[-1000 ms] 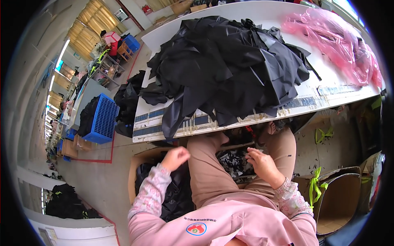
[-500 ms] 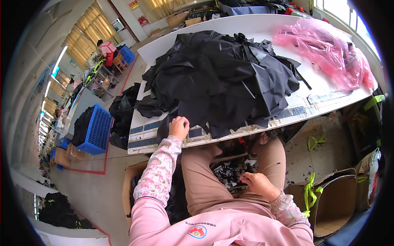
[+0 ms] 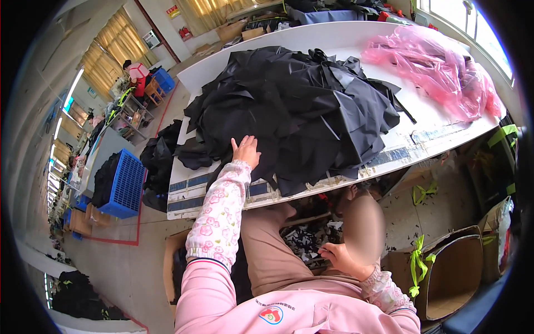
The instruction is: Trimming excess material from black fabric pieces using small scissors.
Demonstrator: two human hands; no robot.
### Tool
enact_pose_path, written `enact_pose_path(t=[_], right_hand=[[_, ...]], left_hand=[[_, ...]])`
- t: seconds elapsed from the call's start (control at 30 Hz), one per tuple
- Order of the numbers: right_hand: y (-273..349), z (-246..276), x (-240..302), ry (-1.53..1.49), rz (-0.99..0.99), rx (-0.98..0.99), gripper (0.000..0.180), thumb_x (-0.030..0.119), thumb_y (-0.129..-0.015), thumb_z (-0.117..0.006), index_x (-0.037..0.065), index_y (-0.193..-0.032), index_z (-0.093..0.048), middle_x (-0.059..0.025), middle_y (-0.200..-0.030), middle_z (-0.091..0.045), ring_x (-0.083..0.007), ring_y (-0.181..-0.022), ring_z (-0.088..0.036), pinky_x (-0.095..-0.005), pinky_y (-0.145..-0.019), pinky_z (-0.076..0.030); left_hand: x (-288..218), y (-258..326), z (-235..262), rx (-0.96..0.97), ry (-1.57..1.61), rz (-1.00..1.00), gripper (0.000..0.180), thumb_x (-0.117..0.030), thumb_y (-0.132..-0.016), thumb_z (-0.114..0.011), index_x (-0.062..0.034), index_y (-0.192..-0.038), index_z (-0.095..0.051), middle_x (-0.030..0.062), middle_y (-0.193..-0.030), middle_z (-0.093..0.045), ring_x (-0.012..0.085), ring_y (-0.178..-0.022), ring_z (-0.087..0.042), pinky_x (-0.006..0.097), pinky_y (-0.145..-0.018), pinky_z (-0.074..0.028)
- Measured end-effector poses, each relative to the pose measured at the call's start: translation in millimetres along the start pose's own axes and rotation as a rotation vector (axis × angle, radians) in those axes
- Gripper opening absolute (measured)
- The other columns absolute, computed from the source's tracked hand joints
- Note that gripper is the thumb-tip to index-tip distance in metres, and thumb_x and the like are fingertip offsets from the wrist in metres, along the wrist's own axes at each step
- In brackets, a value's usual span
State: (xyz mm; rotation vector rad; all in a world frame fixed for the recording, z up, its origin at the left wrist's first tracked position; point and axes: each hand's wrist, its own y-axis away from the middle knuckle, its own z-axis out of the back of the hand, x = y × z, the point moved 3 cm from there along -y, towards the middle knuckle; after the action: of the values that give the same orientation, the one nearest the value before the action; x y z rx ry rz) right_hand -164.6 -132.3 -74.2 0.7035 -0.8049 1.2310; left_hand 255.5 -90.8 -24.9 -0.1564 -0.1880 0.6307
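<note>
A large heap of black fabric pieces [image 3: 289,106] is piled on the white table [image 3: 428,114], and some of it hangs over the near edge. My left hand [image 3: 246,151] rests on the near left part of the heap, fingers spread and holding nothing. Low over my lap, below the table edge, is my right hand [image 3: 340,257] with its fingers curled together. What it holds, if anything, is too small to make out. Dark and white scraps [image 3: 312,239] lie in a container between my legs.
Pink plastic sheeting [image 3: 439,69] covers dark material at the table's far right. A cardboard box [image 3: 453,278] with a yellow-green ribbon [image 3: 417,266] stands at my right. Black fabric [image 3: 158,158] hangs left of the table, near a blue crate [image 3: 123,186]. Another person [image 3: 138,75] works farther back.
My left hand has moved forward from the table's near edge onto the heap, and its fingers have spread out. My right hand has shifted slightly down and left, still curled over my lap.
</note>
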Motion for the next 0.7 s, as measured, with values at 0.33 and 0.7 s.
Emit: enact_pose_path(t=[0.33,0.7], right_hand=[[-41.2,39.0,18.1,-0.901,-0.119,-0.492,0.040,0.009,-0.095,-0.054,0.004,-0.132,-0.042,-0.0139,-0.111,-0.065,-0.0031,-0.042,-0.044,-0.0164,-0.036,-0.035],[-11.0,69.4,20.1,-0.965,-0.138,-0.723,0.024,0.008,-0.093,-0.058,0.005,-0.116,-0.059,0.0053,-0.068,-0.052,-0.0009,-0.044,-0.039,-0.0174,-0.038,-0.027]], left_hand=[[-145.2,109.8,88.2,-0.359,0.698,-0.494,0.030,0.003,-0.073,-0.059,-0.0073,-0.101,-0.067,0.0123,-0.095,-0.062,0.0300,-0.086,-0.061,0.039,-0.077,-0.052],[-239.3,196.5,83.9,0.148,1.456,-0.459,0.060,0.004,-0.078,-0.066,-0.0006,-0.135,-0.046,0.0177,-0.136,-0.049,0.0275,-0.126,-0.049,0.034,-0.104,-0.040]])
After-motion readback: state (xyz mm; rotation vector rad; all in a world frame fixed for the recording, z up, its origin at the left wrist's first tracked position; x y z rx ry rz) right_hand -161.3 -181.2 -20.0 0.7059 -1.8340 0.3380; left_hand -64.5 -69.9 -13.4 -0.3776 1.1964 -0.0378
